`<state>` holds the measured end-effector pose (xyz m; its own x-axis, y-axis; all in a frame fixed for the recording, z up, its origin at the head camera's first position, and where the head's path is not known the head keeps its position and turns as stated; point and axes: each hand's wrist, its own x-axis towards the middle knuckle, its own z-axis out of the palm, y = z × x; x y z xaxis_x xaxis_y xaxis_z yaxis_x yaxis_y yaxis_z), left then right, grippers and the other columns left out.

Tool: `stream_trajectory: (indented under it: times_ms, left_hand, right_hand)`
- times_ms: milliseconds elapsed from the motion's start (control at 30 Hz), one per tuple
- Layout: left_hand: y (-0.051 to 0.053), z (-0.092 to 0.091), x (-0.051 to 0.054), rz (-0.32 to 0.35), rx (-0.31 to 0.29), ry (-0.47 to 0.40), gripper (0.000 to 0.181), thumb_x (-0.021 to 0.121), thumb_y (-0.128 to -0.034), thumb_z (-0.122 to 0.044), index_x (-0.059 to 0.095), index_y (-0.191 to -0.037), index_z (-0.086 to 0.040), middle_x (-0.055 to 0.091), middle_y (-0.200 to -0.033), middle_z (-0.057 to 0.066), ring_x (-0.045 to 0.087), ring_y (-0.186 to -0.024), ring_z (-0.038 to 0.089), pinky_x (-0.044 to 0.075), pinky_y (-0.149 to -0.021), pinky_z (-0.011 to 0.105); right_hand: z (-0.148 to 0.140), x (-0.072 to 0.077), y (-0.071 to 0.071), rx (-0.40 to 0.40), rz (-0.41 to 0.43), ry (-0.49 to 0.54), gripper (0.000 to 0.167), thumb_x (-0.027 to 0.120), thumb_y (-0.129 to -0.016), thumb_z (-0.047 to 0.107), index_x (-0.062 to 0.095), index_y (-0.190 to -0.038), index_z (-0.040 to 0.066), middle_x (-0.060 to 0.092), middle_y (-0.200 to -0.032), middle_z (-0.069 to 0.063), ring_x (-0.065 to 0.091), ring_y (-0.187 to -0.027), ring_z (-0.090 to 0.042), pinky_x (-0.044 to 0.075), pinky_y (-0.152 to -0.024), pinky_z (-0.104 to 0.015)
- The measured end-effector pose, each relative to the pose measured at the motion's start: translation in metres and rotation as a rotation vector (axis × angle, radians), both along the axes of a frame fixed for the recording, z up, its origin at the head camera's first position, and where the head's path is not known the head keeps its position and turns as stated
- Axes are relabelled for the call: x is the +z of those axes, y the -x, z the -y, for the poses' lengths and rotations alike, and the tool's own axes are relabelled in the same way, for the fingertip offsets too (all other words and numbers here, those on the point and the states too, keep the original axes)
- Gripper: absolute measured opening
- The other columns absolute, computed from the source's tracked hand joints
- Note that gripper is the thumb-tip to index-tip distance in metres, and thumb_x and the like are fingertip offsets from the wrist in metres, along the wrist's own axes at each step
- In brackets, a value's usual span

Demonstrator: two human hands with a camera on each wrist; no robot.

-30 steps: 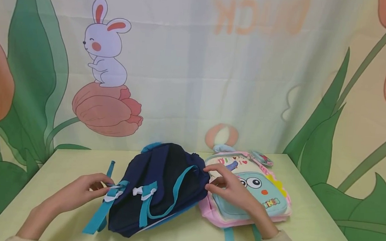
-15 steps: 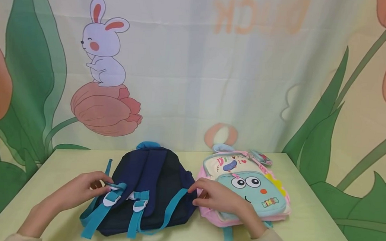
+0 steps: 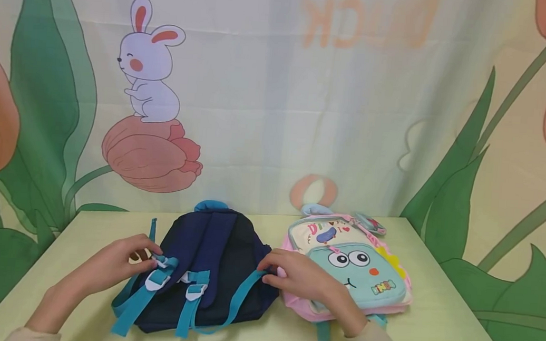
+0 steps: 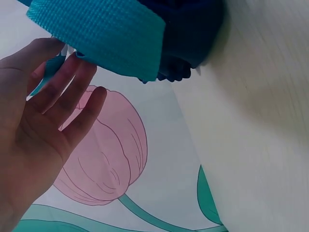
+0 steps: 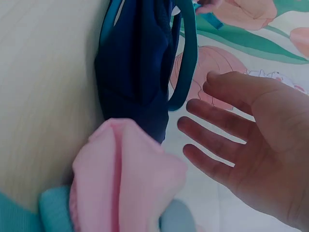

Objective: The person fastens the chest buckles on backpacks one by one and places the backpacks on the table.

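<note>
A dark blue backpack lies on the table with its straps upward. At its left side, my left hand pinches the teal webbing by a white buckle; in the left wrist view a wide teal strap passes over the fingertips of that hand. My right hand is at the bag's right edge beside a loose teal strap. The right wrist view shows this hand with its fingers spread and holding nothing, near the strap loop.
A pink and light-blue backpack with cartoon eyes lies on the pale table, right next to the blue bag. Behind the table hangs a curtain printed with tulips and a rabbit.
The blue backpack has come down flatter and shifted left, away from the pink one, whose front shows more. My right hand has moved left and down; the left hand stays at the webbing.
</note>
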<state>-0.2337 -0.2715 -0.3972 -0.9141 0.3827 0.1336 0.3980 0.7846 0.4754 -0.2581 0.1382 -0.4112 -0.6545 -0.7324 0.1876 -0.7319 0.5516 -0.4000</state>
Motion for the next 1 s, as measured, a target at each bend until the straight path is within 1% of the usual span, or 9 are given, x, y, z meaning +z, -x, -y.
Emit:
stream_trajectory:
  times_ms: [133, 267, 433, 533, 733, 833, 933, 1000]
  left_hand:
    - [0.001, -0.005, 0.001, -0.044, -0.042, -0.032, 0.017, 0.070, -0.0927, -0.021, 0.068, -0.109, -0.018, 0.060, -0.096, -0.009, 0.061, -0.086, 0.003, 0.054, -0.077, 0.024]
    - [0.001, -0.011, 0.001, -0.055, -0.055, -0.063, 0.019, 0.071, -0.0924, -0.023, 0.068, -0.110, -0.016, 0.060, -0.097, -0.009, 0.062, -0.086, 0.002, 0.055, -0.078, 0.024]
    - [0.002, -0.017, 0.001, -0.040, -0.052, -0.084, 0.025, 0.073, -0.0908, -0.023, 0.067, -0.113, -0.013, 0.063, -0.101, -0.005, 0.063, -0.085, 0.003, 0.055, -0.076, 0.024]
    - [0.003, -0.019, 0.002, -0.016, -0.047, -0.099, 0.029, 0.073, -0.0905, -0.024, 0.066, -0.116, -0.012, 0.065, -0.104, -0.003, 0.064, -0.085, 0.004, 0.055, -0.074, 0.023]
    - [0.003, -0.023, 0.001, 0.023, -0.032, -0.120, 0.038, 0.073, -0.0902, -0.026, 0.063, -0.123, -0.010, 0.067, -0.100, -0.004, 0.064, -0.084, 0.007, 0.055, -0.072, 0.022]
    - [0.004, -0.026, 0.000, 0.030, -0.022, -0.123, 0.045, 0.074, -0.0899, -0.028, 0.060, -0.129, -0.011, 0.067, -0.097, -0.005, 0.064, -0.083, 0.008, 0.054, -0.072, 0.023]
    - [0.005, -0.029, -0.001, 0.014, -0.012, -0.118, 0.050, 0.074, -0.0899, -0.030, 0.056, -0.133, -0.011, 0.066, -0.093, -0.006, 0.063, -0.081, 0.007, 0.054, -0.072, 0.022]
    - [0.006, -0.031, -0.002, 0.003, -0.010, -0.117, 0.051, 0.073, -0.0902, -0.030, 0.054, -0.133, -0.011, 0.066, -0.091, -0.007, 0.063, -0.079, 0.005, 0.054, -0.072, 0.022]
  right_hand:
    - [0.007, 0.003, 0.000, 0.030, -0.014, 0.017, 0.021, 0.062, -0.098, 0.026, 0.069, -0.116, 0.016, 0.067, -0.113, 0.007, 0.064, -0.097, -0.012, 0.051, -0.086, -0.024]
    - [0.014, 0.005, 0.001, 0.066, -0.014, 0.035, 0.021, 0.063, -0.098, 0.024, 0.070, -0.115, 0.014, 0.068, -0.111, 0.005, 0.064, -0.100, -0.012, 0.051, -0.089, -0.024]
    - [0.020, 0.005, 0.003, 0.093, -0.010, 0.037, 0.020, 0.062, -0.098, 0.023, 0.070, -0.114, 0.013, 0.067, -0.109, 0.006, 0.064, -0.102, -0.014, 0.050, -0.093, -0.023]
    - [0.024, 0.006, 0.005, 0.094, 0.017, 0.038, 0.020, 0.062, -0.099, 0.022, 0.070, -0.115, 0.013, 0.067, -0.109, 0.005, 0.065, -0.103, -0.014, 0.050, -0.093, -0.024]
    - [0.033, 0.010, 0.006, 0.096, 0.044, 0.021, 0.021, 0.062, -0.099, 0.022, 0.070, -0.116, 0.013, 0.068, -0.111, 0.005, 0.064, -0.104, -0.011, 0.050, -0.096, -0.025]
    - [0.036, 0.010, 0.006, 0.093, 0.030, 0.005, 0.021, 0.062, -0.099, 0.022, 0.070, -0.116, 0.015, 0.068, -0.112, 0.005, 0.064, -0.105, -0.010, 0.049, -0.097, -0.024]
    - [0.040, 0.010, 0.006, 0.092, 0.002, -0.018, 0.021, 0.062, -0.099, 0.024, 0.070, -0.117, 0.016, 0.068, -0.112, 0.006, 0.063, -0.106, -0.009, 0.047, -0.099, -0.023]
    - [0.043, 0.009, 0.006, 0.096, -0.019, -0.031, 0.021, 0.062, -0.098, 0.025, 0.071, -0.116, 0.017, 0.069, -0.112, 0.007, 0.063, -0.107, -0.007, 0.047, -0.099, -0.022]
